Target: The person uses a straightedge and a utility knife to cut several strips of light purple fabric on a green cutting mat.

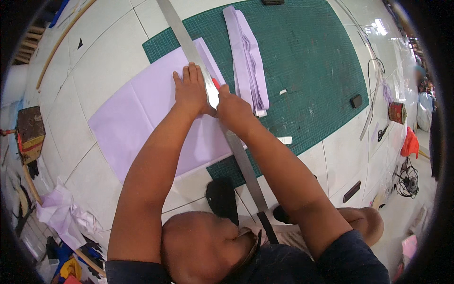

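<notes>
A long metal ruler [244,163] lies slantwise across a lilac cloth [137,111], which is partly on a green cutting mat [307,57]. My left hand [190,92] presses flat on the cloth and the ruler's left edge, its fingers stretched away from me. Just right of it, my right hand [235,111] is closed around a red-bodied cutter [216,84] at the ruler's right edge. The cutter's blade cannot be made out. A narrow strip of lilac cloth shows beyond the ruler. Folded lilac strips [243,57] lie on the mat to the right.
A small black block [356,101] sits near the mat's right edge. On the tiled floor [66,118] stand a tin [397,112] at right and a worn box [30,135] at left. Scissors [382,133] lie by the tin. Crumpled lilac cloth [64,213] is at lower left.
</notes>
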A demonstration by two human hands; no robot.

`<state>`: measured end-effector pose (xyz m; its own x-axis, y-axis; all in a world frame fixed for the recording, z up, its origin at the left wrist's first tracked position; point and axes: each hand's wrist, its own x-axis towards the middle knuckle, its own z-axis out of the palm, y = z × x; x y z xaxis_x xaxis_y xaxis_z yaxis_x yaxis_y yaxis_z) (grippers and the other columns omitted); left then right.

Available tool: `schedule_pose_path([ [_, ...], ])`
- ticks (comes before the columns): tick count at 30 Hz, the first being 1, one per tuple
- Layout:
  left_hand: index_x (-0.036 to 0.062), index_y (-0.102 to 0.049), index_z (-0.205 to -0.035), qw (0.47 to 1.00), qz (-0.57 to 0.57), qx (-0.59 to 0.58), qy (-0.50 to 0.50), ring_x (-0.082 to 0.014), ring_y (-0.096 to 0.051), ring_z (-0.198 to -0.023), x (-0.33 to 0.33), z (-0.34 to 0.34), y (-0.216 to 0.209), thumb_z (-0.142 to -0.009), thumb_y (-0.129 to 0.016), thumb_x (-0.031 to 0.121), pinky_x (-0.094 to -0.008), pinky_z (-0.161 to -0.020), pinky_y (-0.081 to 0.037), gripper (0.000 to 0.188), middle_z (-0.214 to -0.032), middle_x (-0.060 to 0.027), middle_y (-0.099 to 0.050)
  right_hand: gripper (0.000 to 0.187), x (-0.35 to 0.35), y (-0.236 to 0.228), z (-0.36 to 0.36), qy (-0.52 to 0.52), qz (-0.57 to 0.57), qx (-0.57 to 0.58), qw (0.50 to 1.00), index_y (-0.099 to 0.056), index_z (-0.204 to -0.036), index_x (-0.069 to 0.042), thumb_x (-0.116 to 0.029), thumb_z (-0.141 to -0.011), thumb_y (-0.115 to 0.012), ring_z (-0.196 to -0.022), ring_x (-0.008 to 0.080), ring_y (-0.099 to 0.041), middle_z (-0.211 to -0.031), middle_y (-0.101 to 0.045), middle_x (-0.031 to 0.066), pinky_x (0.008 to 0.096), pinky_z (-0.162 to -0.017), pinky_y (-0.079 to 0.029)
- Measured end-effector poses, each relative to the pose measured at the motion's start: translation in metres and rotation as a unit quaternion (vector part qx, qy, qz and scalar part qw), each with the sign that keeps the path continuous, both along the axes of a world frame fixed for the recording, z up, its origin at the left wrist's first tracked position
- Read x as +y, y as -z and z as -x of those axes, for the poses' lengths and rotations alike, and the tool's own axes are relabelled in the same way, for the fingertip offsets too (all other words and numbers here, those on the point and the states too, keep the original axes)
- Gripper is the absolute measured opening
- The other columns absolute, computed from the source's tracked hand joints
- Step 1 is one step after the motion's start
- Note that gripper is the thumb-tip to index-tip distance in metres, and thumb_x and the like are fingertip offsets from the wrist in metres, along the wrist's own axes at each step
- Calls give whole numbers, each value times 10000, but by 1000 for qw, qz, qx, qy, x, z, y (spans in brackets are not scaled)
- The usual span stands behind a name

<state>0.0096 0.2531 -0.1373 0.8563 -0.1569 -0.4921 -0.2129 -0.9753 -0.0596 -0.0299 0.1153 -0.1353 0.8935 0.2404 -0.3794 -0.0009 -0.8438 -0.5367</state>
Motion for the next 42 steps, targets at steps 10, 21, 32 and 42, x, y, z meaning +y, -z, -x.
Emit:
schedule_pose_path([
  [10,-85,-125,-1513,1000,-10,4,-3,-372,-168,-1489,8,4,-2,-438,-852,678,-609,-1164,-161,1506,-1594,-255,-148,216,-69,-47,157,56,96,246,963,-381,-1060,-31,-158,-917,-480,-824,486,-651,-845,-661,292,575,-747,-505],
  [21,-81,-141,-1516,1000,-6,-6,11,-366,-183,-1483,15,3,0,-448,-815,737,-634,-1151,-158,1505,-1599,-241,-157,214,-103,-65,208,-8,139,193,971,-377,-1071,-14,-180,-966,-461,-766,464,-669,-824,-670,261,550,-658,-525],
  [32,8,-249,-1505,997,58,4,-51,-345,-218,-1478,22,-34,-3,-544,-888,513,-616,-1171,-143,1260,-1597,-189,-210,271,-34,-26,20,55,13,-1,998,-368,-1078,3,-167,-923,-510,-759,514,-617,-785,-628,300,605,-697,-469],
  [42,11,-136,-1543,998,30,-23,-52,-299,-158,-1503,31,-52,14,-455,-912,580,-567,-1200,-120,1453,-1624,-149,-145,476,49,12,-87,14,9,-30,999,-390,-1087,22,-147,-775,-707,-909,462,-669,-949,-657,306,505,-823,-534],
])
